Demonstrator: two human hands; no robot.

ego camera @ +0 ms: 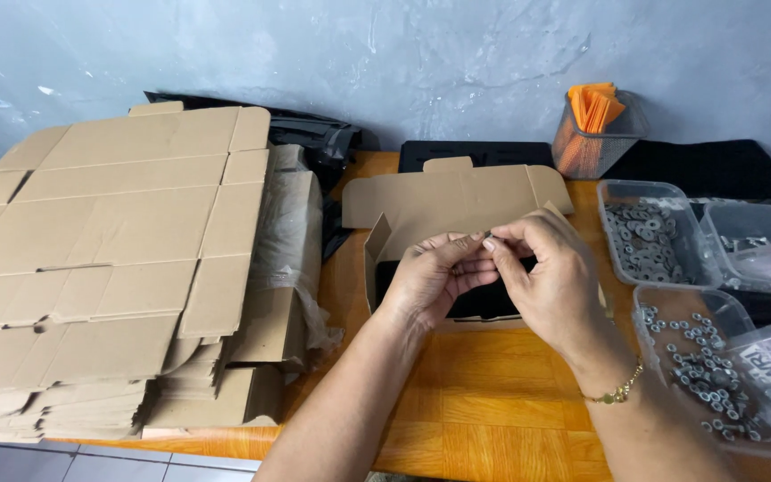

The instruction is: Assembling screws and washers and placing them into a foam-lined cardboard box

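1. Even, soft, fairly bright light across the scene; no single source can be told.
2. Shadows faint; darker only beside the flat cardboard stack (109, 259) and under the hands.
3. Mild sheen on the orange table (484, 411); clear plastic tubs (649, 232) glint slightly.
4. Focus sharp centrally; slight wide-angle stretch at the edges.

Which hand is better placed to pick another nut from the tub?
Right. The right hand sits nearer the nut tub at the table's right edge. The left hand is farther away, and both hands pinch a small part over the open box.
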